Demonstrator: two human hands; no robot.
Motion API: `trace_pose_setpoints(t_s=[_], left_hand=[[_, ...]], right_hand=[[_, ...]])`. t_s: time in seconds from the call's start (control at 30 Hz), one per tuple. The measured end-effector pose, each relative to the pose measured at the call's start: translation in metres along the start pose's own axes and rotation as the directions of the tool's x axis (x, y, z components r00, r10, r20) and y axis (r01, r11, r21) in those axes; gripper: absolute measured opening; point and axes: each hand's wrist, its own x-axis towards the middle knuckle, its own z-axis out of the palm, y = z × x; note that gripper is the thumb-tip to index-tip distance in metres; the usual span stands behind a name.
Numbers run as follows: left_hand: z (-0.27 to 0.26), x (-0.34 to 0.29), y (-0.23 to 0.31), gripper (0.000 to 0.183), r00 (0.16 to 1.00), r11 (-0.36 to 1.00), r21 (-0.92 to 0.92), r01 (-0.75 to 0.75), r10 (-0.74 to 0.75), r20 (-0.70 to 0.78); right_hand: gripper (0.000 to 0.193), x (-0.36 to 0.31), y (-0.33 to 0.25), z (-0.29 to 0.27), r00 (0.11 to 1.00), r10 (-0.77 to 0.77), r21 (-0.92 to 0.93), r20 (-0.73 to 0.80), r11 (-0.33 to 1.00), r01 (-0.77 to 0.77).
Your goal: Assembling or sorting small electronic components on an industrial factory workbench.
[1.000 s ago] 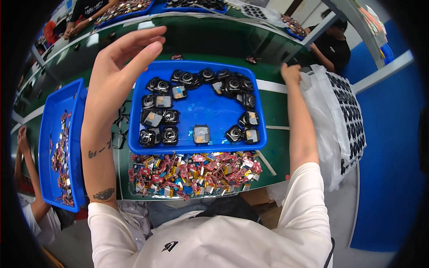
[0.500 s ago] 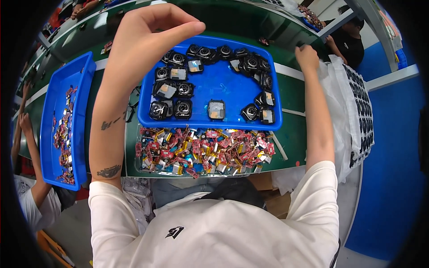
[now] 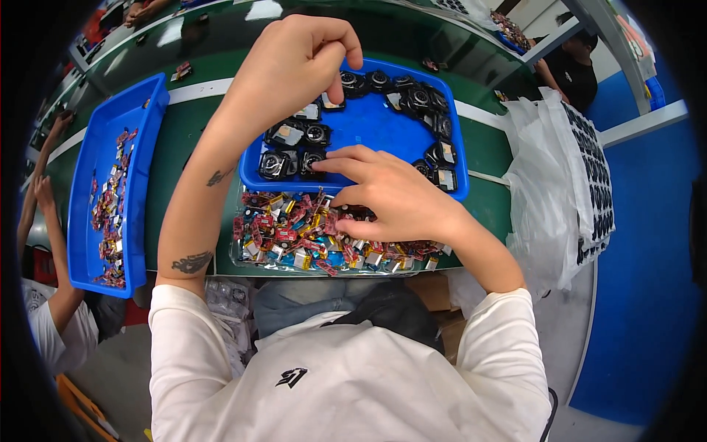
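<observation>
- The step in hand looked, as a judgement, like handling the black, rounded-square, watch-like cases [image 3: 418,97] that lay around the inside edges of the blue plastic tray with rounded corners [image 3: 462,151]
- The right hand [image 3: 394,193] was open, palm down, its fingers spread and pointing left across the tray's near edge; its foremost fingertips met the outline of one case with a round dark centre [image 3: 307,163], near the tray's near left corner, though touching or hovering could not be told
- Its thumb lay over the heap of small red circuit boards and silver, yellow-edged parts [image 3: 294,228], on the near side of the tray; whether it touched them was unclear, and no held thing showed
- The left hand [image 3: 294,62] hung above the tray's far left part, fingers curled and thumb pointing down; whether it pinched anything could not be told
- To take up that case, the next move would call for the right fingertips to close on its sides without catching its neighbours
</observation>
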Motion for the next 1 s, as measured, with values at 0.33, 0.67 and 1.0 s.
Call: trace_pose_setpoints(t_s=[0.33,0.67,1.0], left_hand=[[-0.010,0.000,0.019,0.018,0.997,0.986,-0.163,-0.024,0.034,0.062],[-0.022,-0.011,0.041,0.010,0.921,0.918,-0.303,-0.258,0.328,0.212],[-0.035,-0.010,0.039,0.017,0.985,0.958,-0.266,-0.111,0.141,0.098]], right_hand=[[0.012,-0.006,0.007,-0.013,0.969,0.066,0.355,-0.236,0.935,0.022],[0.008,0.005,0.025,-0.078,0.927,0.066,0.710,-0.368,0.664,0.235],[0.007,0.027,0.028,-0.089,0.802,0.033,0.439,-0.596,0.850,0.291]])
